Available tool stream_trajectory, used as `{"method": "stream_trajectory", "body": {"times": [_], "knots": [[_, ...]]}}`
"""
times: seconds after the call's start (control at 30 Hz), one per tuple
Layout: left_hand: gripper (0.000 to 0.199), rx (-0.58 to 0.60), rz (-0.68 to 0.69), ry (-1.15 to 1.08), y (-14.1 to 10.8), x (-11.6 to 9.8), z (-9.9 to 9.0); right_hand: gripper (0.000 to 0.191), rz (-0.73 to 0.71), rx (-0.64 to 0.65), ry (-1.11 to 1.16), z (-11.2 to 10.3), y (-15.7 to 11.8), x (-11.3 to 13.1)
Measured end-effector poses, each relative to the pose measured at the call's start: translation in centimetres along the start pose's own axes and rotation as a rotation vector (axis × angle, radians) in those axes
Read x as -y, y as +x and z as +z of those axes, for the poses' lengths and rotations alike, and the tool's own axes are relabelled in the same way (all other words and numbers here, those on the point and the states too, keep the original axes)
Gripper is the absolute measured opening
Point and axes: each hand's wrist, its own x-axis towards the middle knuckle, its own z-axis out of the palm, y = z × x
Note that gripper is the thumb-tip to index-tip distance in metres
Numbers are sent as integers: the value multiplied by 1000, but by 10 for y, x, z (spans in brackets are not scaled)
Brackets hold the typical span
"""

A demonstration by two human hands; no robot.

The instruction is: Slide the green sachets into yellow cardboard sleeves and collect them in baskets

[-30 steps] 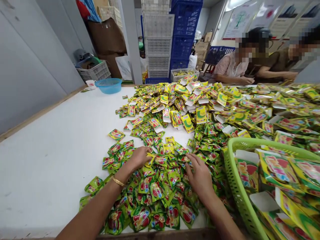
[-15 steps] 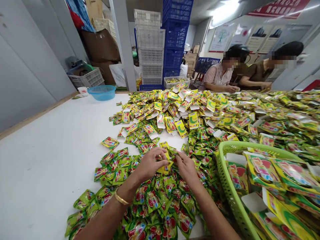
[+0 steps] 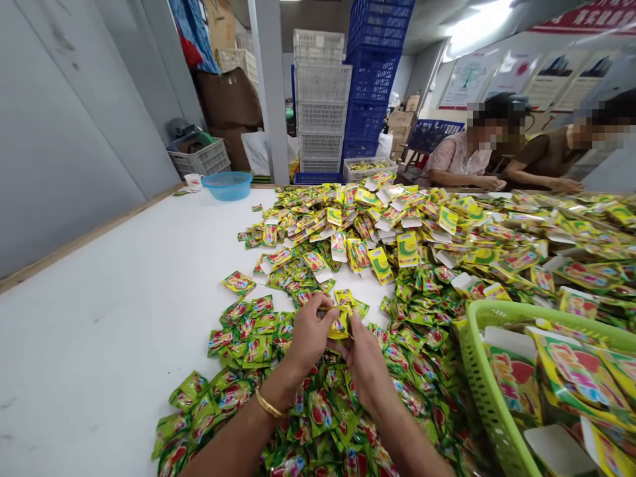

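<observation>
Between my two hands is a small yellow carton [image 3: 340, 324], raised over a spread of green candy sachets [image 3: 322, 407]. My left hand [image 3: 309, 331], with a gold bangle on its wrist, pinches the carton's left side. Closed on the right side of the same carton is my right hand [image 3: 365, 358]; its fingertips are partly hidden. Just beyond the hands another yellow carton [image 3: 344, 297] lies among sachets. A heap of yellow and green cartons [image 3: 380, 212], several with white flaps sticking out, covers the table farther back.
To my right stands a green plastic basket [image 3: 474, 371] full of cartons. A blue basin [image 3: 227, 185] and a white cup [image 3: 193, 181] sit at the far left of the white table [image 3: 119, 318]. Stacked crates [image 3: 322, 99] rise behind. Two people [image 3: 462, 159] sit across at the right.
My hands have come together around the yellow carton, where before the left fingers were looser and the hands farther apart. The whole view has shifted, so things appear farther right.
</observation>
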Motion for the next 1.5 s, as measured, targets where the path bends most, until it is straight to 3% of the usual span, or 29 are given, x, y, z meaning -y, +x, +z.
{"method": "stream_trajectory", "body": {"times": [0.07, 0.17, 0.33, 0.47, 0.57, 0.67, 0.83, 0.9, 1.0, 1.13, 1.23, 1.33, 1.5], "knots": [[11, -104, -3, 15, -1, 9, -4, 46, -3, 32, 7, 12, 2, -5], [37, -186, -94, -110, -4, 21, -14, 41, -113, 73, -238, 23, 11, -14], [44, 73, -309, -458, -5, 38, -35, 34, -209, 130, -601, 38, 38, -19], [40, -112, -379, -486, 0, 49, -53, 29, -282, 178, -1020, 42, 82, 1], [38, -184, -397, -413, 4, 54, -60, 45, -346, 184, -1322, 43, 125, 19], [38, -170, -420, -335, 4, 54, -59, 65, -403, 313, -1553, 46, 159, 27], [36, -158, -460, -303, 3, 54, -55, 70, -448, 507, -1756, 55, 182, 25], [36, -172, -432, -311, 4, 58, -57, 69, -456, 500, -1788, 59, 181, 26], [34, -220, -361, -342, 7, 63, -61, 57, -438, 390, -1791, 63, 166, 32], [30, -185, -336, -483, 5, 59, -61, 40, -402, 250, -1736, 48, 111, 31], [25, -79, -395, -551, 3, 56, -55, 33, -356, 327, -1681, 27, 66, 21], [21, -158, -447, -508, 3, 59, -50, 42, -344, 422, -1612, 7, 47, 15], [18, -317, -403, -530, 8, 65, -53, 72, -378, 385, -1673, -8, 63, 13]]}}
